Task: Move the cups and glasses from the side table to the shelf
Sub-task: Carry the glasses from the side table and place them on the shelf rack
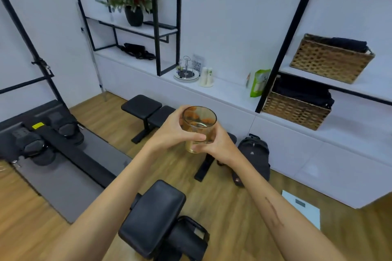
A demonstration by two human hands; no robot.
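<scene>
Head view: mid-carry. Both hands grasp one amber-tinted clear glass tumbler (199, 128), held upright in the air above the floor, well short of the long white shelf (229, 93). Left hand (174, 131) wraps the left side; right hand (218, 144) cups the base. Side table not in view, so remaining cups can't be counted. Tumbler looks empty. Upper woven wicker basket (331, 59) and lower wicker basket (297, 110) each hold dark folded cloth.

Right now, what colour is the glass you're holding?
Amber-tinted and see-through, the glass shows best in the head view, gripped by both hands.
</scene>
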